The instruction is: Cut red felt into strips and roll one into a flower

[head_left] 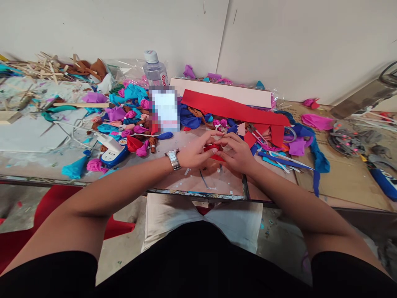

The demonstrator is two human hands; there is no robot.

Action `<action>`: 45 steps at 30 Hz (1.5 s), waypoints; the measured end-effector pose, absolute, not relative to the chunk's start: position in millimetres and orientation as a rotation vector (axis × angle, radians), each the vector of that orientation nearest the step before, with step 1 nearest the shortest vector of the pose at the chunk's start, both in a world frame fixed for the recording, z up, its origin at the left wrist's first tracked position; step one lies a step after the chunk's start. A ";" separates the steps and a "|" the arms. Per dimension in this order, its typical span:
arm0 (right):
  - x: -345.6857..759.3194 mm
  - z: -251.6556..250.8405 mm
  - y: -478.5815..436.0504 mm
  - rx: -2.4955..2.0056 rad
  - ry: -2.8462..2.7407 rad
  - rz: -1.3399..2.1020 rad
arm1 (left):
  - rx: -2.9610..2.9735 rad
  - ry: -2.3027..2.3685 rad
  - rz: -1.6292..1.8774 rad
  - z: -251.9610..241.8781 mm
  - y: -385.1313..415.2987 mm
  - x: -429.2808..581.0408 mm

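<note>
My left hand (pixel 194 152), with a metal watch (pixel 173 159) on its wrist, meets my right hand (pixel 238 154) above the table near its front edge. Both are closed, with thumbs and fingers curled round a small piece of red crepe paper (pixel 219 157). The fingers hide part of it, so its full shape does not show. Behind the hands lies a long red crepe paper strip (pixel 229 108). Scissors (pixel 258 135) rest among paper scraps just right of my right hand.
Rolled paper flowers and scraps (pixel 132 114) crowd the left. A bottle (pixel 156 71) stands behind a blurred-out bright screen (pixel 166 109). A blue-white power strip (pixel 114 155) with a plug lies nearer. Cardboard (pixel 344 178) covers the right side; wooden sticks (pixel 46 68) are piled far left.
</note>
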State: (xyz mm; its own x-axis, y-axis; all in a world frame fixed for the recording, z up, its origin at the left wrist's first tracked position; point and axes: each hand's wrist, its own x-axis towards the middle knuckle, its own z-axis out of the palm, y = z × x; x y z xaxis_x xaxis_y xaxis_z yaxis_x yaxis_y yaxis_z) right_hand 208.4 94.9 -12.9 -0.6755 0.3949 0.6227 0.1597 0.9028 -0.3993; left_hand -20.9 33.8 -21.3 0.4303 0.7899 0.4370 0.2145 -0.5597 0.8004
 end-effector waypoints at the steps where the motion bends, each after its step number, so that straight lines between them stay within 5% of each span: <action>1: 208.5 -12.5 94.7 -0.406 -2.311 0.401 | 2.027 0.860 1.113 -21.2 33.8 -21.0; 45: 210.0 -5.1 90.0 -0.504 -2.147 0.381 | 1.551 0.713 1.293 -19.9 39.9 -19.2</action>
State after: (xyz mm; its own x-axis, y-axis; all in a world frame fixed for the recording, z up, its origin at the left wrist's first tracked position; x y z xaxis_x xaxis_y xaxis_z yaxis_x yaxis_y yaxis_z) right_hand 210.0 90.0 -5.1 -0.5364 0.4831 0.6920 0.2158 0.8712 -0.4409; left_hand -19.2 39.9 -19.9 0.2678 0.8795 0.3933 -0.1368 -0.3693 0.9192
